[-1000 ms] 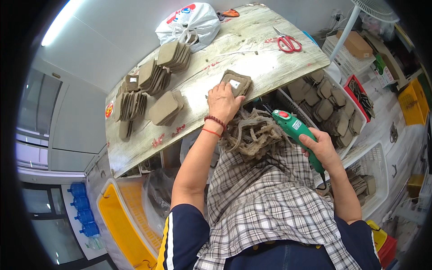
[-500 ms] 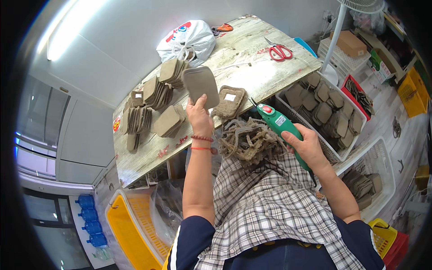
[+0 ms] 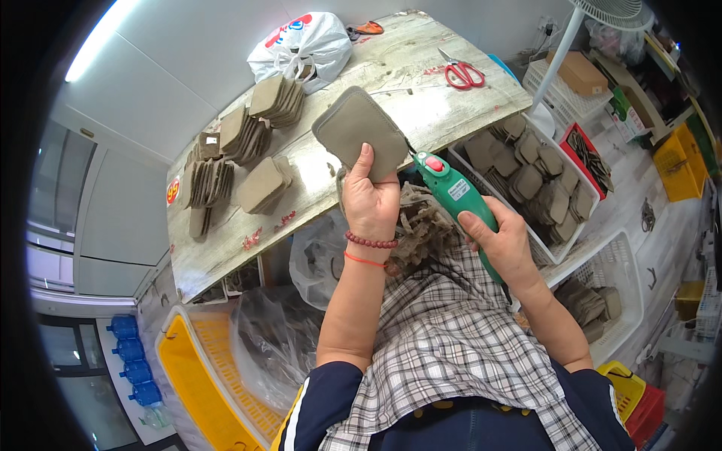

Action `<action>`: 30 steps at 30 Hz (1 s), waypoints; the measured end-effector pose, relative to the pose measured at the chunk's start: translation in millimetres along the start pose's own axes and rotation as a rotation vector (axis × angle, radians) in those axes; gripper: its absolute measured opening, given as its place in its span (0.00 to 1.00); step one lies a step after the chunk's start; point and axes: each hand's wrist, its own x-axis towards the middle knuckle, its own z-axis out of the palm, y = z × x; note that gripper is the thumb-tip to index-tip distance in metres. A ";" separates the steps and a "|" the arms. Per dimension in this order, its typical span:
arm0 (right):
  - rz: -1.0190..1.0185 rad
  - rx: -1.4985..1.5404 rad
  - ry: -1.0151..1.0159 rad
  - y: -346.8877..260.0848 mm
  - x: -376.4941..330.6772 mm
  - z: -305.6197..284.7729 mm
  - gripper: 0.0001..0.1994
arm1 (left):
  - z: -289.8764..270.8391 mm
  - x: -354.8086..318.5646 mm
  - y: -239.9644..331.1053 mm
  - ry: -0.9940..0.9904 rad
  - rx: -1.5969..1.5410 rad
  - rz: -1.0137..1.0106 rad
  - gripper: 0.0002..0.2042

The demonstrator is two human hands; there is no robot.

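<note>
My left hand (image 3: 370, 199) grips a grey-brown fabric pad (image 3: 359, 131) with rounded corners and a stitched rim, its thumb lying on the flat face. In my right hand (image 3: 502, 239) is a pair of green electric scissors (image 3: 459, 192) with a red button. Their dark blades meet the pad's right edge; whether they are cutting into it I cannot tell. Below, a heap of shaggy fabric trimmings (image 3: 425, 225) rests on my checked apron (image 3: 459, 338), partly behind my left wrist. Another pad on the table is mostly hidden behind my left hand.
Stacks of similar pads (image 3: 244, 135) stand on the table (image 3: 421, 52) at left, by a white plastic bag (image 3: 301, 52). Red-handled scissors (image 3: 464, 75) lie at the far right. Crates of pads (image 3: 553, 177) stand right of the table; a yellow basket (image 3: 180, 361) is lower left.
My left hand has moved right with the pad, tilting it toward the electric scissors. Their blades, apart from the pad before, are now at its edge. The view has shifted slightly.
</note>
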 end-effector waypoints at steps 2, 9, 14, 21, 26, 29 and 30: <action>-0.001 0.004 0.007 -0.4 0.8 -1.1 0.20 | -0.6 -2.6 -3.3 0.001 0.017 -0.013 0.15; 0.000 0.021 0.039 -3.3 3.9 -5.2 0.20 | -7.3 -12.6 -12.7 -0.037 0.103 -0.069 0.15; -0.024 0.024 0.035 -10.1 9.1 -8.3 0.19 | -10.7 -26.4 -18.9 -0.067 0.151 -0.142 0.14; 0.026 0.070 0.018 -17.5 12.1 -17.5 0.18 | -20.4 -40.6 -18.4 -0.078 0.236 -0.232 0.13; 0.034 0.062 -0.042 -15.7 11.1 -32.8 0.18 | -28.9 -37.9 4.4 -0.159 0.355 -0.297 0.16; 0.051 0.040 -0.101 -13.9 8.9 -44.9 0.19 | -29.7 -33.0 20.2 -0.177 0.451 -0.318 0.13; 0.058 0.034 -0.122 -13.3 7.9 -48.8 0.19 | -29.3 -31.0 26.1 -0.181 0.486 -0.324 0.12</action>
